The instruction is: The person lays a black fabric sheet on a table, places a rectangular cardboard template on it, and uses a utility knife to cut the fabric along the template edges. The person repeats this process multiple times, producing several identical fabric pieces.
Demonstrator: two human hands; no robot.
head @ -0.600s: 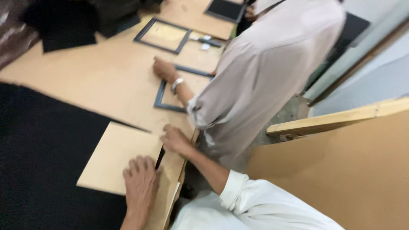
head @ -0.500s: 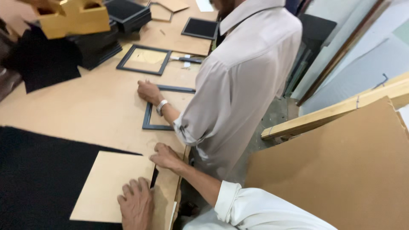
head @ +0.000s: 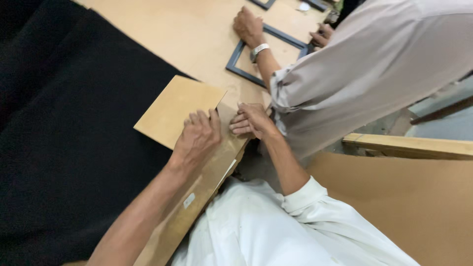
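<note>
My left hand (head: 198,137) lies with bent fingers on the near edge of a small tan board (head: 176,109), which rests partly on a large black sheet (head: 74,123). Just right of it, my right hand (head: 251,120) presses flat on the wooden table's (head: 187,34) front edge, fingers pointing left towards the board's corner. Neither hand encloses anything that I can see. A co-worker in a light grey shirt (head: 374,69) stands close on the right, one hand (head: 249,25) with a wristwatch resting on a dark picture frame (head: 263,56).
A large brown board (head: 419,207) leans at the lower right, with a wooden batten (head: 409,145) above it. More dark frames lie at the table's far edge. The co-worker's other hand (head: 321,35) touches the frame's far side.
The view has swung down and closer. My left hand has moved up along the tan board to its near edge, close to my right hand. The co-worker keeps a hand on the frame.
</note>
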